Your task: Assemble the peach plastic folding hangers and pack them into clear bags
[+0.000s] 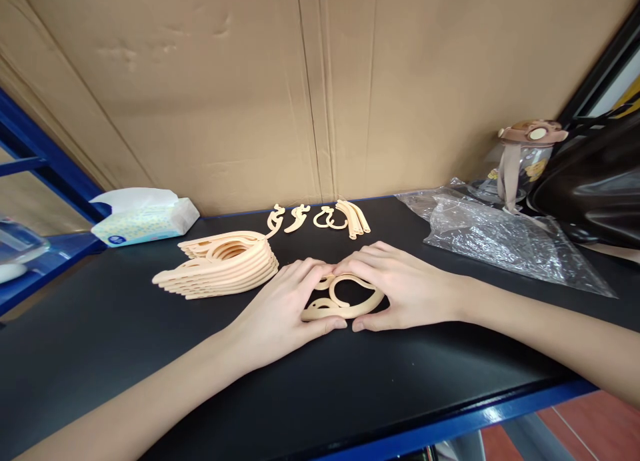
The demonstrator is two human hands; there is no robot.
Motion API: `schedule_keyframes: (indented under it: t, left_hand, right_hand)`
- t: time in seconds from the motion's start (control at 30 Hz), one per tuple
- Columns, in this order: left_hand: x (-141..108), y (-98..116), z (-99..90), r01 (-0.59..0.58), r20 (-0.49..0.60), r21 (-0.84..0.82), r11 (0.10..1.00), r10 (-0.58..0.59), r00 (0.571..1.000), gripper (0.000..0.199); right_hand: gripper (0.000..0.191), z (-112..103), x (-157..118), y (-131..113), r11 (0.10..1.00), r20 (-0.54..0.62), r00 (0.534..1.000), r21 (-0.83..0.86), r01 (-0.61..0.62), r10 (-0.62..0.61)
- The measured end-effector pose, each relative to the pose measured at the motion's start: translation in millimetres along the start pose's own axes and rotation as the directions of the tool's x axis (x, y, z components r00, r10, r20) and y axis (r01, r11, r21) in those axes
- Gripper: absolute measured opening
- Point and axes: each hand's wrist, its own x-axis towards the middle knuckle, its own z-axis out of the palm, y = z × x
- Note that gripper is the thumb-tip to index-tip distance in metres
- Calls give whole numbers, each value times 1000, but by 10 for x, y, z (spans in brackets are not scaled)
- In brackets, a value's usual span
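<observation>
A beige plastic folding hanger (357, 309) with a round hook part lies close to the black tabletop, between both hands. My left hand (293, 297) is curled round its left end, the thumb along the near edge. Round the right end wraps my right hand (395, 284), its thumb also at the near edge. The fingertips of both hands meet at the far side and hide part of the hanger. Just left of my left hand is a neat stack of similar beige hangers (220, 271).
Along the back lie loose beige pieces: curved arms (354, 219), hooks (330, 218) and small curved parts (299, 218). A tissue pack (145, 221) stands back left. Clear plastic film (500, 237) and a drinking bottle (525, 164) occupy the right. Cardboard (240, 94) walls the back.
</observation>
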Motion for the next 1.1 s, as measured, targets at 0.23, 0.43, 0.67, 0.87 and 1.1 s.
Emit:
schedule_keyframes:
  t: [0.23, 0.43, 0.67, 0.87, 1.1]
  left_hand:
    - [-6, 7, 16, 25, -40, -16, 1000, -26, 999, 60]
    - [-18, 8, 2, -43, -61, 9, 999, 43, 997, 60]
    - [-33, 20, -9, -85, -78, 25, 996, 87, 993, 65]
    - [-28, 34, -31, -132, -127, 51, 990, 137, 982, 60]
    - [-45, 100, -58, -124, -119, 99, 987, 135, 984, 66]
  right_hand:
    - [56, 8, 12, -30, 999, -74, 997, -40, -29, 26]
    - [51, 0, 18, -55, 999, -151, 988, -37, 15, -21]
    - [50, 1, 14, -52, 995, -192, 977, -54, 82, -91]
    - [59, -12, 10, -35, 994, -201, 974, -32, 100, -104]
    - [63, -49, 2, 20, 988, -256, 957, 29, 150, -137]
